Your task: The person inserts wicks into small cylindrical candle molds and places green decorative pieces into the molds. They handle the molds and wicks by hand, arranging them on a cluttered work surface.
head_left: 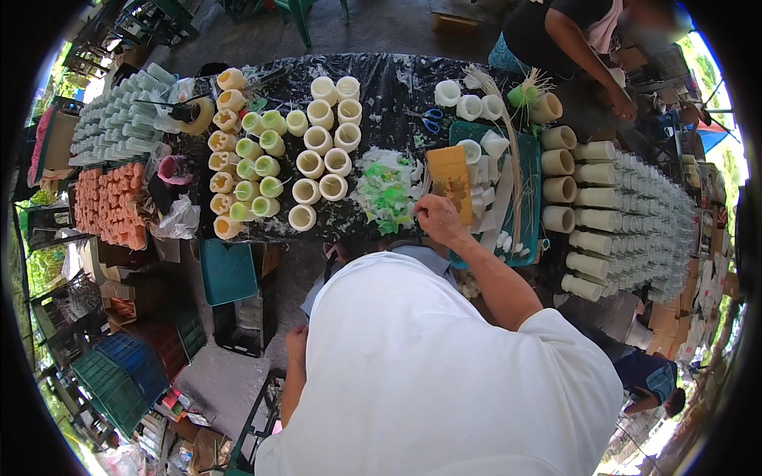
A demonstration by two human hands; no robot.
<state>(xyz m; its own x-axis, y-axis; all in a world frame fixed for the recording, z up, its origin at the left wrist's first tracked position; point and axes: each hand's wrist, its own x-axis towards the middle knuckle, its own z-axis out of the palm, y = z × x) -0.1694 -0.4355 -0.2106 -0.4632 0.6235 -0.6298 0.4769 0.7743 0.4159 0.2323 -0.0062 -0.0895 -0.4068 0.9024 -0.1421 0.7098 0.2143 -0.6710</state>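
My right hand [440, 218] is closed at the table's near edge, beside the lower left edge of a flat yellow-brown slab [451, 178]. Whatever its fingers pinch, if anything, is too small to make out. Left of that hand lies a heap of white and green wax shavings [389, 190]. My left hand [296, 343] is low by my left side, away from the table, its fingers mostly hidden. Rows of hollow cream candle cups [319, 140] stand left of the shavings. Beside them are green-tinted candles [267, 166] with wicks and cups with orange patches [222, 162].
A green tray [526, 190] holds white pieces and long pale fibres. Blue-handled scissors [432, 119] lie behind the slab. Many cream cylinders [595, 218] and glass cups fill the right; orange pieces [111, 205] are stacked left. Another person [583, 40] is at the far right.
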